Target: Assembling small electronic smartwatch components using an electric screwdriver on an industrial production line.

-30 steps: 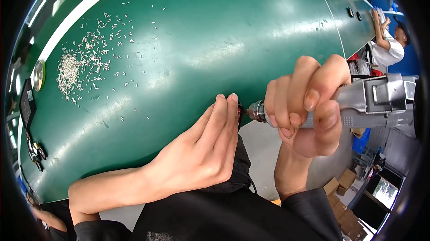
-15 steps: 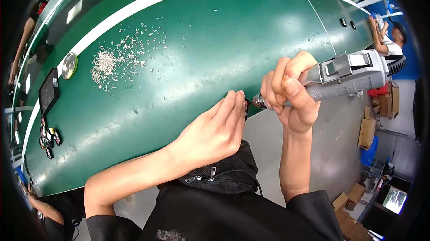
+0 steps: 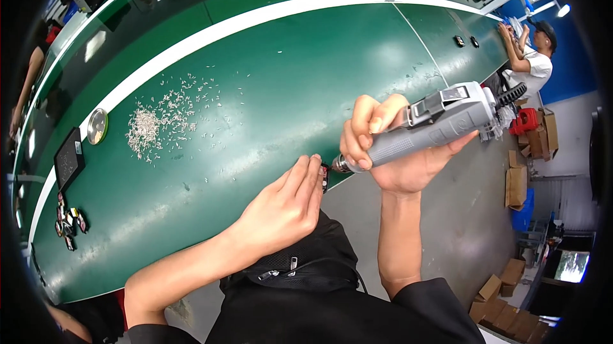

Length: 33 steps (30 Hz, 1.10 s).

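Observation:
In my right hand [image 3: 396, 146] is a grey electric screwdriver [image 3: 428, 123], lying across the palm. Its fingers curl over the front of the tool, and the thumb stretches along the underside toward the cable end. The screwdriver's tip meets or nearly meets a small black part [image 3: 325, 178] with red and light spots at the table's near edge. My left hand [image 3: 284, 200] lies against that part, fingers straight and pressed together, steadying it; the fingers cover much of it. Loose small white pieces, seemingly screws [image 3: 145, 130], lie heaped and scattered on the green table [image 3: 255, 127].
A round green-rimmed dish [image 3: 98, 126], a black tray [image 3: 69, 159] and a cluster of small dark parts [image 3: 69, 224] are at the left. Two dark parts [image 3: 466, 42] lie far right, near a person [image 3: 530, 63] in white. Cardboard boxes [image 3: 511, 299] stand on the floor at right.
The view has shifted. My right hand's thumb has swung from the front of the screwdriver to its underside, loosening the grip. The tool tip stays at the small black part, beside my left fingers.

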Available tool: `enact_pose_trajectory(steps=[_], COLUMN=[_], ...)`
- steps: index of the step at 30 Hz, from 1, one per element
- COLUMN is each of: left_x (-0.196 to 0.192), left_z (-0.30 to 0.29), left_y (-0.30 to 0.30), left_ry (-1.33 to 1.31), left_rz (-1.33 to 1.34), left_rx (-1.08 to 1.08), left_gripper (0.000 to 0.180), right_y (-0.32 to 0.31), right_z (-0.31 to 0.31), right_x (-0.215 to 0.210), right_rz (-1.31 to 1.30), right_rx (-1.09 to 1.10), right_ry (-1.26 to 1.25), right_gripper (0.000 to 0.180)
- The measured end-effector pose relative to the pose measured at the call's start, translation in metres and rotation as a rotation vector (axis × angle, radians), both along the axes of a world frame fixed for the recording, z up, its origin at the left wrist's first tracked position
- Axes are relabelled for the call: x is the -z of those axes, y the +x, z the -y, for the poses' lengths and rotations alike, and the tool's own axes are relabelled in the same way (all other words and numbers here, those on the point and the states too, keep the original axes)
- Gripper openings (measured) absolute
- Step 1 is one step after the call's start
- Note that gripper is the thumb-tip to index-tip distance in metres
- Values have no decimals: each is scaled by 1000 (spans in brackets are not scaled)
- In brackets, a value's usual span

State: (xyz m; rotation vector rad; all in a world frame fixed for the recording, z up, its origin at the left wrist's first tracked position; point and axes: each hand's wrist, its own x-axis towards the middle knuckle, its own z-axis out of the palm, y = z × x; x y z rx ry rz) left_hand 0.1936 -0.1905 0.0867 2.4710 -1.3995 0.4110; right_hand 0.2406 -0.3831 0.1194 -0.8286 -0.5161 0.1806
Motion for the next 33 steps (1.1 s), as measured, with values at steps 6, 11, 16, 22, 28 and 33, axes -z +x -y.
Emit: enact_pose_trajectory(steps=[6,11,16,22,28,33], left_x=[6,7,6,8,7,7], left_z=[0,1,0,4,4,-11], left_y=[1,2,1,2,5,1], left_ry=[-21,-37,-43,-42,-67,7], left_rz=[11,3,-1,11,7,65], left_rx=[-6,-11,-1,3,-6,-16], left_gripper=[39,39,39,39,41,45], right_y=[3,2,-11,-6,0,1], right_z=[-2,-4,-14,-18,-15,-17], right_x=[-1,3,4,7,6,7], right_rz=[26,81,-28,27,25,120], right_rx=[-37,36,280,305,216,49], right_ry=[-41,-114,-226,-222,-167,-137], right_gripper=[88,78,20,13,14,20])
